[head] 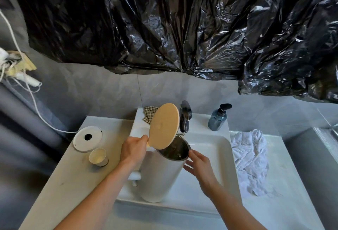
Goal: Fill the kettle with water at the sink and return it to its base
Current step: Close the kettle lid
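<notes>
Crinkled black plastic is hanging over a white counter (pixel 73 175), where the round base (pixel 88 138) is sitting well left of the sink (pixel 215 149). Left hand (pixel 134 150) is gripping the kettle (pixel 161 176) by its handle side, lid (pixel 164 125) raised; right hand (pixel 198 164), fingers straight, is steadying the rim. The kettle's mouth is tilting toward the tap (pixel 185 116), just beyond.

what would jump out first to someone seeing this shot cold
Crumpled black plastic sheeting fills the top of the picture. Below it, a white kettle is tilted over the sink, its tan lid flipped open, the left hand at its handle and the right hand against its side.
</notes>
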Tool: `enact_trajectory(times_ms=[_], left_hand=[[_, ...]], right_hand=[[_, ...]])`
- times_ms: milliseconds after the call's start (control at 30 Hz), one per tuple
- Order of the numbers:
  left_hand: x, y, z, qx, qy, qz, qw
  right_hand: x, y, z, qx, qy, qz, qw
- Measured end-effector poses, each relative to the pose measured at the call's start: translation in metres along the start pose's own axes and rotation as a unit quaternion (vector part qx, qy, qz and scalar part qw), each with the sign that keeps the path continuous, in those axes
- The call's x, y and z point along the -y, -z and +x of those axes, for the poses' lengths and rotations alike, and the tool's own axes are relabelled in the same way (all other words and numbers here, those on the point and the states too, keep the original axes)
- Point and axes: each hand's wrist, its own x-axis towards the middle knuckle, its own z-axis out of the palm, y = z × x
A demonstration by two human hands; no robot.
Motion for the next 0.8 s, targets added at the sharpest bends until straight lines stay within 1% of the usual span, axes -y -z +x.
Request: enact_trajectory(times_ms=[100,200,300,500,600,800], left_hand=[[0.017,0.015,-0.006,-0.019,-0.022,-0.028,0.999],[0.030,0.028,-0.016,-0.017,-0.049,-0.056,0.997],[0.037,0.036,-0.024,-0.006,-0.013,-0.142,0.990],[0.044,0.028,-0.040,0.039,-0.024,-0.141,0.989],[0.050,0.026,-0.034,0.043,-0.024,-0.140,0.989],[0.060,0.027,-0.023,0.059,-0.019,-0.138,0.989]], right_hand=[[0.001,-0.012,-0.009,0.018,0.010,0.015,1.000],[0.000,-0.022,-0.018,0.035,0.033,0.022,0.999],[-0.003,-0.028,-0.025,0.037,0.053,0.030,0.997],[-0.011,-0.026,-0.034,0.015,0.053,0.037,0.998],[-0.006,-0.022,-0.040,0.010,0.042,0.037,0.998],[-0.004,-0.018,-0.040,0.041,0.054,0.016,0.998]])
